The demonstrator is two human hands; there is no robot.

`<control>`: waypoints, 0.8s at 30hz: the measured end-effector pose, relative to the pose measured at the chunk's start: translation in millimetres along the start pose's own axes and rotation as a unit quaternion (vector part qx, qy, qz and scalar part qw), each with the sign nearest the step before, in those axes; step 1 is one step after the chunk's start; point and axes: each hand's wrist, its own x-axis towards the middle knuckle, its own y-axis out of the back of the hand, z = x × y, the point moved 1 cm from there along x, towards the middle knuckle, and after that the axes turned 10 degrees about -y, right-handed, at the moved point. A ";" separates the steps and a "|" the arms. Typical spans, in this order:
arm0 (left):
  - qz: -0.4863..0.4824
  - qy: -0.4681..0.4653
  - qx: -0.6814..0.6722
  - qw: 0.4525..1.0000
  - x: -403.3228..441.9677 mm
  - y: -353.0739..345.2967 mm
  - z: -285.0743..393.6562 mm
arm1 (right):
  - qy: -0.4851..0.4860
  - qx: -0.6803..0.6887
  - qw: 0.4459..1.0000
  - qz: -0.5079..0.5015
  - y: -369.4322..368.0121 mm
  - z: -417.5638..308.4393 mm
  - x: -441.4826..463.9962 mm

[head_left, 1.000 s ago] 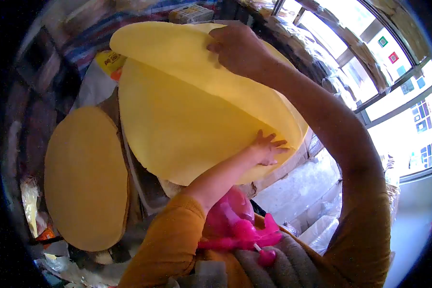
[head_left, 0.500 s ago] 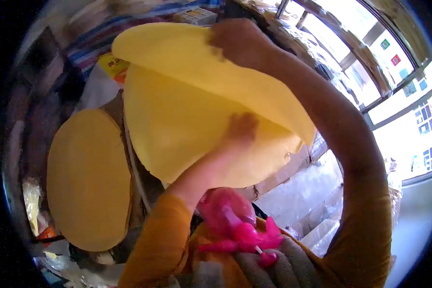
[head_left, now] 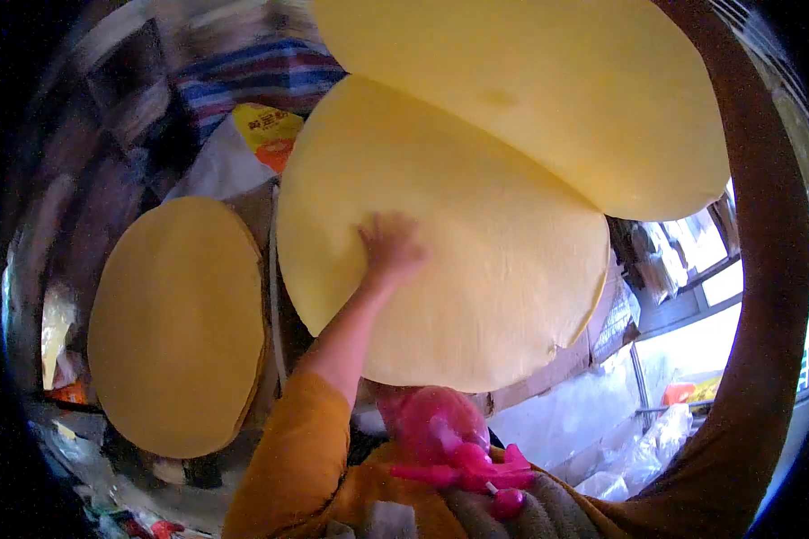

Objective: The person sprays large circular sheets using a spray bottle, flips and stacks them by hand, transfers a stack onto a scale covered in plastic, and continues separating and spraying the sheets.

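My left hand (head_left: 394, 247) lies on a large, thin, rounded yellow sheet (head_left: 485, 296), palm down with the fingers spread. Above it hangs a second broad yellow sheet (head_left: 548, 90), raised off the lower one, its bottom edge crossing it diagonally. Whether the two are joined at that line I cannot tell. My right arm (head_left: 773, 242) arches up along the right side, and its hand is beyond the top of the view. To the left, an oval pile of yellow sheets (head_left: 180, 332) lies apart from my hands.
A white bag with a yellow and orange label (head_left: 270, 130) sits behind the sheets, near striped cloth (head_left: 261, 76). Clear plastic wrap (head_left: 661, 449) lies at lower right. A pink object (head_left: 440, 427) is at my chest. Windows are on the right.
The upper sheet has been lifted up and away, uncovering more of the lower one. My right hand has gone out of view at the top. My left hand has shifted left, fingers spread.
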 end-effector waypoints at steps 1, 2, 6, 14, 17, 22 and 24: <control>-0.013 -0.003 0.002 1.000 1.7 -4.3 -3.8 | -0.026 0.067 0.997 -0.021 10.0 -17.7 -5.7; -0.025 -0.006 0.004 1.000 2.8 -5.6 -6.1 | -0.050 0.134 0.989 -0.042 17.7 -31.1 -8.9; -0.012 -0.011 0.020 1.000 -1.4 7.8 -0.9 | 0.071 0.231 0.939 -0.243 0.7 -62.9 -25.1; 0.028 -0.032 0.006 0.999 -2.8 -0.2 -1.8 | -0.273 0.402 0.704 -0.518 -116.9 -15.6 -89.5; -0.021 -0.025 -0.014 0.999 1.9 3.9 -7.5 | -0.063 0.113 0.942 -0.309 -165.5 87.2 -77.4; 0.011 -0.015 -0.023 1.000 -1.4 0.2 -4.7 | 0.053 -0.285 0.955 0.057 -3.2 60.4 36.1; 0.006 -0.010 -0.030 0.999 -0.2 2.1 -6.1 | -0.069 0.045 0.997 -0.003 66.0 7.6 32.1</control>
